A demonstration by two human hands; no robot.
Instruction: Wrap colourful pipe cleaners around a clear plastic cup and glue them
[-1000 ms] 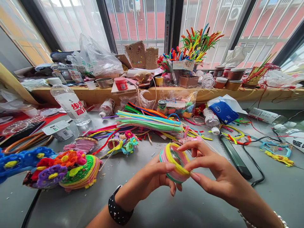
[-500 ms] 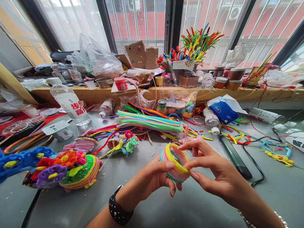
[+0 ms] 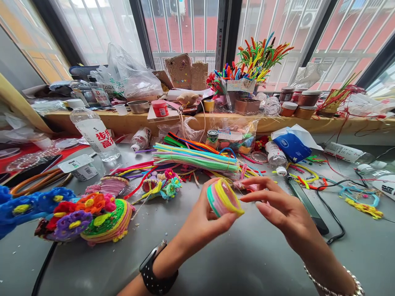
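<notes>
- One striped cup (image 3: 216, 201) sat gripped in the curled left hand (image 3: 199, 220).
- The right hand (image 3: 282, 211), loosely open and seemingly empty, hung beside the cup's yellow rim (image 3: 224, 199).

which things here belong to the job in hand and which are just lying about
Job in hand:
striped fuzzy piece, in the left hand; right hand close by
pipe cleaner bundle, probably its material

Apparently just lying about:
upright water bottle
blue packet
white container
</notes>
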